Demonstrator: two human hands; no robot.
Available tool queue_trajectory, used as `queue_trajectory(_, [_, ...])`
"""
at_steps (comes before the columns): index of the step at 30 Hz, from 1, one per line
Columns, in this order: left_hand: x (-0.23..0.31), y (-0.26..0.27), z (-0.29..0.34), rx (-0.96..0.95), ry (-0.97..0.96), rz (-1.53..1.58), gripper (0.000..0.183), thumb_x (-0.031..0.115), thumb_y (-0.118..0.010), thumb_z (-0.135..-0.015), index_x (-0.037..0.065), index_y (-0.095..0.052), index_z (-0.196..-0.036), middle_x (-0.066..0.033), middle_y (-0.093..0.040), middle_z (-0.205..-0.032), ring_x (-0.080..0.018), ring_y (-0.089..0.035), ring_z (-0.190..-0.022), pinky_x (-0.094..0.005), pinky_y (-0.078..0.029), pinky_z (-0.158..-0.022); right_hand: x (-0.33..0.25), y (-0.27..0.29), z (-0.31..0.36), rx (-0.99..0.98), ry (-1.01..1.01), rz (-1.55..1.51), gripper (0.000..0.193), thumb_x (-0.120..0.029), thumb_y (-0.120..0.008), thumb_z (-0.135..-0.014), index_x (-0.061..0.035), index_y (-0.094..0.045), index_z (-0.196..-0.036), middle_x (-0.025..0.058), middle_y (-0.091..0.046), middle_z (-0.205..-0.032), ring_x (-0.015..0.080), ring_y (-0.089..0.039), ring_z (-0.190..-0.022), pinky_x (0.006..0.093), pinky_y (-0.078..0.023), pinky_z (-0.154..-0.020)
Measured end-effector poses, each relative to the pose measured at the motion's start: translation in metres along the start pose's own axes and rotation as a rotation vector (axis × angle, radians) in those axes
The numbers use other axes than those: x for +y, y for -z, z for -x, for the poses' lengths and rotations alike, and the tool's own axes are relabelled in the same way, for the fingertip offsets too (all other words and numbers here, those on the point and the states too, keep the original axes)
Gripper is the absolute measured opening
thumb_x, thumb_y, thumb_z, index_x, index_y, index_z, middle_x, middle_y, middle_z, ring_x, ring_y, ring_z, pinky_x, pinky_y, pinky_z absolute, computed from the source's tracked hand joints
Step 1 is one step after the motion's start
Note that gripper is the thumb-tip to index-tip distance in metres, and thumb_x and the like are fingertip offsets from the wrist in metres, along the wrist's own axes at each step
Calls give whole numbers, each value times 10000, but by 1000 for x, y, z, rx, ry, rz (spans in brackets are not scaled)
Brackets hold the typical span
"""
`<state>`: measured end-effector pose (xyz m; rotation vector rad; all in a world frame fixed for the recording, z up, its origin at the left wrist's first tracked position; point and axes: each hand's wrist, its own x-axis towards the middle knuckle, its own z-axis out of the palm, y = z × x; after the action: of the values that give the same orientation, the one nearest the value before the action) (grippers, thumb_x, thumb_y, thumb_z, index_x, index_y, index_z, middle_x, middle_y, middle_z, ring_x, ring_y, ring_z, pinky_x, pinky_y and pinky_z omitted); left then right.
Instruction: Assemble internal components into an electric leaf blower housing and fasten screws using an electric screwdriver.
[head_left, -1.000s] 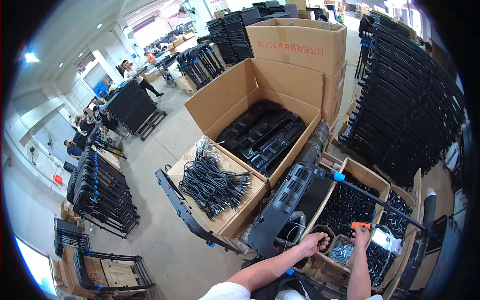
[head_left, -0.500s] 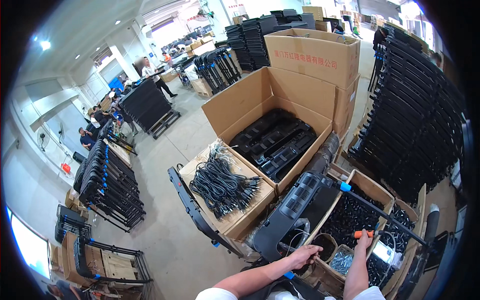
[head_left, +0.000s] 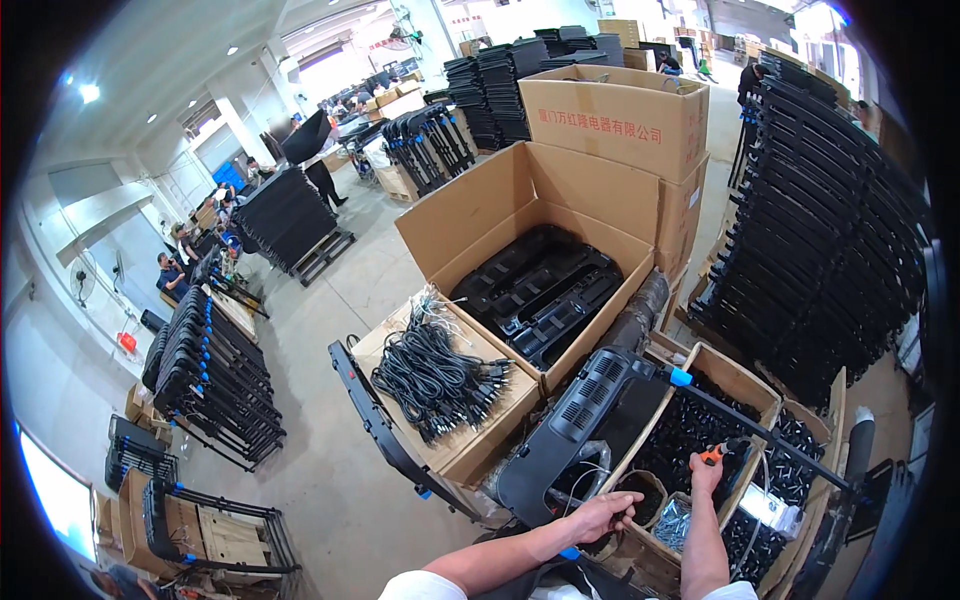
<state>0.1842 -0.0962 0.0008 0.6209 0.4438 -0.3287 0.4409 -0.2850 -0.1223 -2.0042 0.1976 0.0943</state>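
Note:
A long black plastic panel [head_left: 590, 420] with vent slots lies tilted across the cartons in front of me. Thin wires loop out of its near end. My left hand [head_left: 605, 515] is curled around that near end, beside the wires. My right hand [head_left: 703, 475] holds a small orange-handled tool [head_left: 714, 455] upright over a carton of small black parts [head_left: 690, 430]. A tub of metal screws [head_left: 672, 522] sits between my two forearms.
A carton of coiled black cables [head_left: 440, 380] stands to the left, and a large open carton of black moulded parts [head_left: 540, 285] lies behind it. A black rod with a blue cap [head_left: 680, 377] crosses the parts carton. Stacked black frames [head_left: 830, 250] stand on the right. People work far left.
The view has shifted with my head. My left hand has slid slightly nearer along the panel's end. My right hand still holds the orange tool in about the same place.

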Motion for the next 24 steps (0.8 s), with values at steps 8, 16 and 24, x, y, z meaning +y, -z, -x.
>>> queue_trajectory(8, [41, -2, -16, 167, 9, 65, 280, 313, -561, -1115, 112, -667, -1279, -10, -750, -1148, -111, -702, -900, -249, -542, -735, -121, 57, 76, -137, 235, -299, 442, -51, -835, -837, -46, -670, -1247, 59, -720, -1105, 145, -671, -1011, 307, -536, -951])
queue_trajectory(16, [113, 7, -36, 183, -50, 404, 265, 368, -624, -1081, 111, -690, -1087, 41, -663, -849, -85, -602, -695, -216, -494, -584, -281, 36, 158, -363, 385, -484, 533, -51, -820, -852, -6, -572, -1322, 189, -732, -1237, 225, -700, -1134, 386, -556, -1041])
queue_trajectory(24, [178, 36, -45, 69, -192, 670, 277, 378, -565, -1106, 109, -632, -1094, 32, -592, -844, -95, -550, -726, -232, -469, -611, -310, -49, 166, -505, 385, -487, 519, 9, -794, -877, -14, -555, -1337, 187, -698, -1307, 229, -688, -1164, 383, -557, -1043])
